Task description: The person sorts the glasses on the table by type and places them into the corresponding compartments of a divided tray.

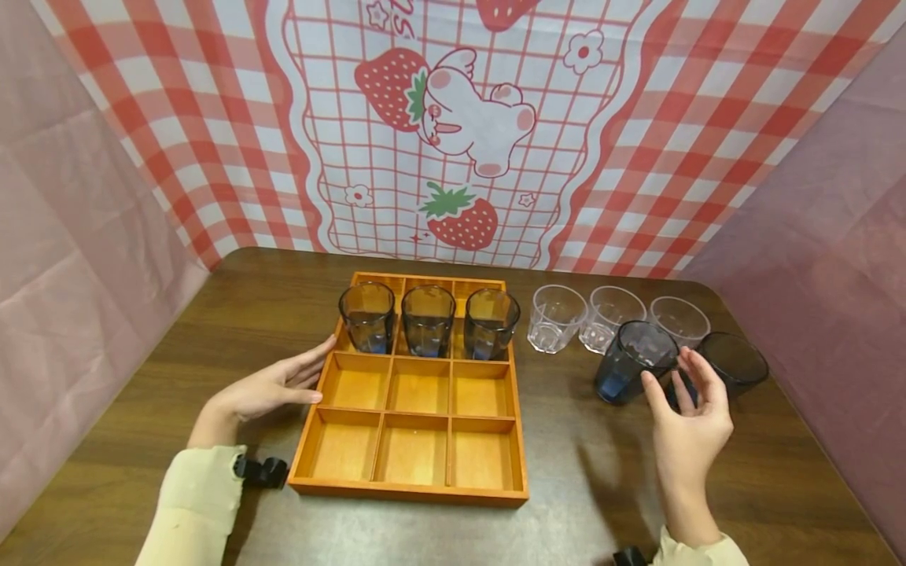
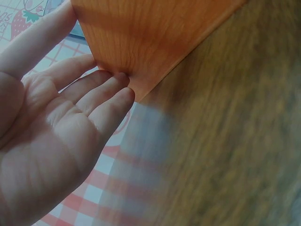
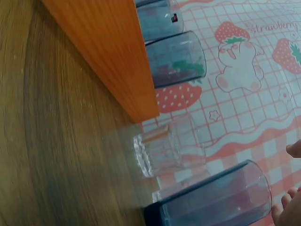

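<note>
A wooden compartment tray (image 1: 410, 493) lies on the table, with three dark tinted glasses (image 1: 428, 322) standing in a row toward its far side. My left hand (image 1: 272, 387) touches the tray's left wall, its fingers fairly straight; the left wrist view shows the fingertips (image 2: 123, 96) against the wood. On the right, my right hand (image 1: 688, 432) is beside a dark tinted glass (image 1: 626, 365), thumb and fingers spread near its rim. In the right wrist view the thumb is apart from this glass (image 3: 216, 200), and the fingers are close to its rim.
Three clear glasses (image 1: 555, 321) stand in a row right of the tray, the farthest partly hidden. Another dark glass (image 1: 736, 365) stands behind my right fingers. A red checked strawberry cloth (image 1: 453, 141) hangs at the table's back edge, with pink cloth (image 1: 814, 212) at the sides.
</note>
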The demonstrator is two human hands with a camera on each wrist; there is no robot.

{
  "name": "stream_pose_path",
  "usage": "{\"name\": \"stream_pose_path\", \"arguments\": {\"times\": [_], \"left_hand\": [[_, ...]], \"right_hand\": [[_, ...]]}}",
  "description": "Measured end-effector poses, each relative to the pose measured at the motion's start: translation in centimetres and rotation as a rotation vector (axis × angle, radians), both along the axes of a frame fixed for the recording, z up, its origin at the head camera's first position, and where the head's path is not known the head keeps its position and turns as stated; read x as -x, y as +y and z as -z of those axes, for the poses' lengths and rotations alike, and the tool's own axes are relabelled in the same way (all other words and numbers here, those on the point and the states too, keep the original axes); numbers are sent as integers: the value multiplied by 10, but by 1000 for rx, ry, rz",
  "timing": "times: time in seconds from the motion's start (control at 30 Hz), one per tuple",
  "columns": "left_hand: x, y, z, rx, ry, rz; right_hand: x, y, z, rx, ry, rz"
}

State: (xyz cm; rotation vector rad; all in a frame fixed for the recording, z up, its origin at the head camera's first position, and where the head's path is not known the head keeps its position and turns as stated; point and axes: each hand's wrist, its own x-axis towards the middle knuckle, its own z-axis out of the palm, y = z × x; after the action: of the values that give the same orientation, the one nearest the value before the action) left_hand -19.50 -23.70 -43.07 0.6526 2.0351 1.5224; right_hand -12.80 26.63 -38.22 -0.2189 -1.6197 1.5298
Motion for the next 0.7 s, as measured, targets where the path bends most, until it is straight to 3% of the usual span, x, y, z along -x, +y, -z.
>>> {"name": "stream_pose_path", "arguments": {"times": [0.23, 0.43, 0.7], "left_hand": [[0, 0, 0, -2, -4, -6], [0, 1, 0, -6, 7, 1], [-1, 0, -1, 2, 3, -7]], "right_hand": [[5, 5, 3, -176, -186, 91], [12, 9, 7, -172, -281, 94], [17, 11, 12, -156, -309, 118]]}}
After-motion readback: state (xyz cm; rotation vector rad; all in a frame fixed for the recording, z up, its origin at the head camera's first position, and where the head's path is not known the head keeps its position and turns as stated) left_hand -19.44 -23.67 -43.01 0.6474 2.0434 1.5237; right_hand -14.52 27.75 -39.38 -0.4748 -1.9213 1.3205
